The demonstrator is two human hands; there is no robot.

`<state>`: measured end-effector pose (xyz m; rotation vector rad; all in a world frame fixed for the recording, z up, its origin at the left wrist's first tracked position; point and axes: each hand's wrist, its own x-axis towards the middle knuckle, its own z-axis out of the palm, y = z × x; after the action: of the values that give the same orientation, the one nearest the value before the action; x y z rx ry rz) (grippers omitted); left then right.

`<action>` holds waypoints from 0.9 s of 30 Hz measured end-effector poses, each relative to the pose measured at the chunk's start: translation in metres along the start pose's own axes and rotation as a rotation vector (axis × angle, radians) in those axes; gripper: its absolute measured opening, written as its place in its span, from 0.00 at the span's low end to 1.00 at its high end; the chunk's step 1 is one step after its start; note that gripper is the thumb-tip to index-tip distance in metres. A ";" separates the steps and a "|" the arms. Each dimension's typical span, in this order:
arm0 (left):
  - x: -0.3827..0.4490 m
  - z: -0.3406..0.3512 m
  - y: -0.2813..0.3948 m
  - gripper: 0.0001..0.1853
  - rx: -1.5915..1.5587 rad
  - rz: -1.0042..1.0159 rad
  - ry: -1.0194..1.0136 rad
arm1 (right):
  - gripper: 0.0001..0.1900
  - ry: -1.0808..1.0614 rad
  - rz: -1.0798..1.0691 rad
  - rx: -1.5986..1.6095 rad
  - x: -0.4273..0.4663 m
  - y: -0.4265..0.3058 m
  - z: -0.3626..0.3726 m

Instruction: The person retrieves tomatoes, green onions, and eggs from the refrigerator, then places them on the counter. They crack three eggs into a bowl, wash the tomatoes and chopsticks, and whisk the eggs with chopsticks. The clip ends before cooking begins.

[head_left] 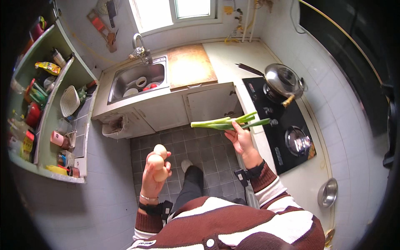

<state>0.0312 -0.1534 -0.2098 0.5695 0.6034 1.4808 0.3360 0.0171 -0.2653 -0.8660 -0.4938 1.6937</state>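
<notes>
Three eggs (156, 162) are gathered in my left hand (151, 178), held out over the floor at the lower left. My fingers wrap round them from the right side and from behind. My right hand (241, 139) pinches a cut bunch of green onion (223, 122) between thumb and fingers. The pale stem ends point left and the darker green ends reach right, over the edge of the black gas cooktop (275, 134). Both hands are in the air, apart from each other.
Ahead are a steel sink (137, 82) with bowls and red items, and a wooden cutting board (191, 65) on the counter. A lidded wok (282, 82) sits on the far burner. A steel bowl (328, 193) leans at right; crowded shelves (59, 93) stand at left.
</notes>
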 end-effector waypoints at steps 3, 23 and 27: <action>0.085 -0.036 0.010 0.28 -0.022 -0.024 -0.011 | 0.11 -0.005 0.070 0.021 0.085 0.017 0.024; 0.484 -0.146 0.036 0.22 0.243 -0.281 0.219 | 0.13 0.132 0.306 -0.090 0.620 0.025 0.096; 0.537 -0.149 0.015 0.21 0.283 -0.307 0.353 | 0.14 0.082 0.391 -0.145 0.721 0.031 0.128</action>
<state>-0.0808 0.3815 -0.3209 0.4088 1.1376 1.2176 0.1355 0.7061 -0.4167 -1.1923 -0.4129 1.9827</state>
